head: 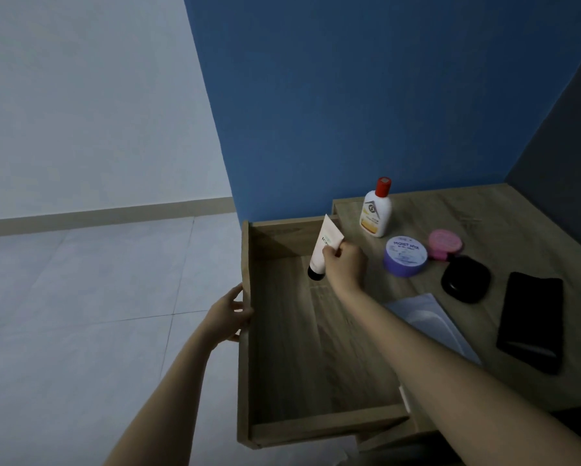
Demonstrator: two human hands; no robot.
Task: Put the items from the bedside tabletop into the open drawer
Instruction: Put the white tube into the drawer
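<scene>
My right hand (344,265) grips a pale pink tube with a black cap (322,250), held cap-down over the far end of the open wooden drawer (299,351). My left hand (228,316) clasps the drawer's front panel on the left. On the bedside tabletop (484,213) stand a white bottle with a red cap (376,210), a purple round jar (405,255), a pink round item (445,244), a black compact (465,279), a black flat case (531,319) and a white flat packet (430,317), partly hidden by my forearm.
A blue wall (349,95) rises behind the tabletop and a dark surface (568,136) closes it on the right. Pale tiled floor (80,297) lies left of the drawer. The drawer's bottom is bare wood.
</scene>
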